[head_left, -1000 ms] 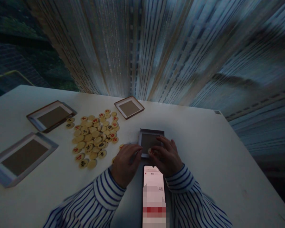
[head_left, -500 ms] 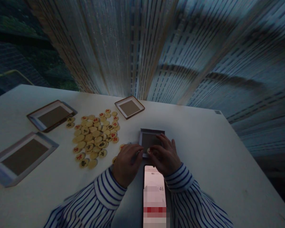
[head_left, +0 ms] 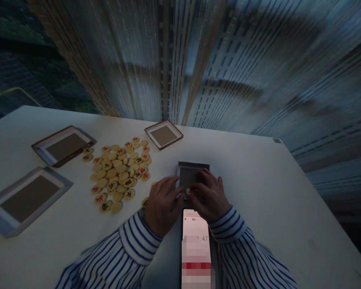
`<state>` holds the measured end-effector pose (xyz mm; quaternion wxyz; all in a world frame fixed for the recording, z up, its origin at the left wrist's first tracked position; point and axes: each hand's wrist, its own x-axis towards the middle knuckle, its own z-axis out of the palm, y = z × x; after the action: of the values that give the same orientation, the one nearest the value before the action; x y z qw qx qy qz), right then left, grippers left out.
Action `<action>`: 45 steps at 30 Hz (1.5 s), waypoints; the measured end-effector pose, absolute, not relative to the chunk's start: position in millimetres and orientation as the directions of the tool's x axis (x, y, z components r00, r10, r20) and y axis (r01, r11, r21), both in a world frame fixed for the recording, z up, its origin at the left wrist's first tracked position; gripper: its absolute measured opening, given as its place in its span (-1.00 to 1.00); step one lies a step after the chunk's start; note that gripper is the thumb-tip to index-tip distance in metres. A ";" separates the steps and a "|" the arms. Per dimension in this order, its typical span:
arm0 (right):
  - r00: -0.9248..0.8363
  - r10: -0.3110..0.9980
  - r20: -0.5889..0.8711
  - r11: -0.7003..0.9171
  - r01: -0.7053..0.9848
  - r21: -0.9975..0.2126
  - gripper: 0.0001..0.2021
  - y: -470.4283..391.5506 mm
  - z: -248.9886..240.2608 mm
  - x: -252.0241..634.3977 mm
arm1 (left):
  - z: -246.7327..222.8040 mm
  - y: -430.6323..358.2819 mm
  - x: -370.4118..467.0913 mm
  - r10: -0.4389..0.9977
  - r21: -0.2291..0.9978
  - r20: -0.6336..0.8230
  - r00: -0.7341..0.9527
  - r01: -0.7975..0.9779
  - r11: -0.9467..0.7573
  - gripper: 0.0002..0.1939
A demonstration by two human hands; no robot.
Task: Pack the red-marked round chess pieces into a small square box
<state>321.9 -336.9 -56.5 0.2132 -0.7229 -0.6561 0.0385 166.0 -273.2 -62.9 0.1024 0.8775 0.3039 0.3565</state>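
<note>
A small shallow box (head_left: 193, 163) with a grey bottom lies open on the table in front of me. My left hand (head_left: 164, 205) is at its left side, fingers bent over the rim and thumb by the near corner, gripping that edge. Thumb and fingertips of my right hand (head_left: 209, 197) pinch a round xiangqi piece (head_left: 188, 191) low over the box's near part, partly hidden by the fingers. Left of my hands is a loose heap of xiangqi pieces (head_left: 120, 169), pale discs with red or black characters, some face down. One piece (head_left: 145, 202) lies beside my left wrist.
A lit phone (head_left: 195, 228) lies just below the small box, between my forearms. Two larger open trays (head_left: 66, 180) (head_left: 52, 163) are at the left, and another tray (head_left: 180, 138) sits at the white table's (head_left: 258, 180) far edge, before a striped curtain (head_left: 192, 72).
My left hand's fingers have spread and shifted slightly up along the small box's left edge. The right hand keeps its pinch on the piece, nearly still. The phone's digits went from 46 to 47.
</note>
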 end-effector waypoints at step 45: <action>0.017 0.985 0.174 0.038 0.951 -0.308 -0.80 -341.4 -54.2 332.0 | -64.5 -277.2 166.9 0.569 0.325 0.433 0.699 0.468 -0.822 -0.77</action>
<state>332.0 -341.4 -54.2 0.1729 -0.6917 -0.6995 0.0493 166.9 -277.2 -64.5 0.0951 0.9167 0.2828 0.2658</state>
